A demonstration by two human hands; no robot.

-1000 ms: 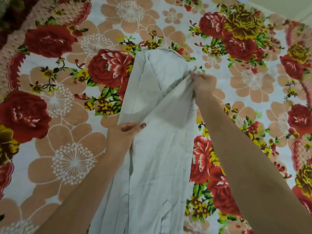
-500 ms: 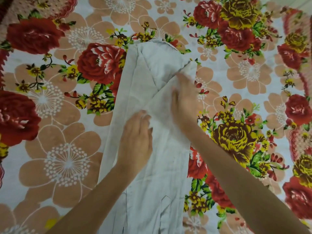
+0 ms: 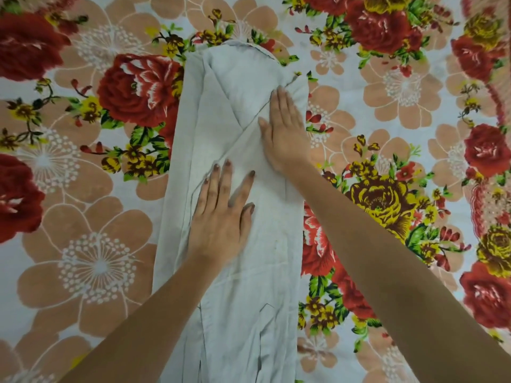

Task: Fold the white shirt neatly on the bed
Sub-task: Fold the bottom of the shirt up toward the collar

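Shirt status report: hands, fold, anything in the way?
Left hand open, flat on shirt. Right hand open, pressing its folded upper part. Shirt a narrow strip on bedsheet. Only hands on it.

I lose the white shirt (image 3: 243, 313) past the edge at 6 o'clock. The left hand (image 3: 221, 217) and right hand (image 3: 284, 136) cover the cloth beneath them.
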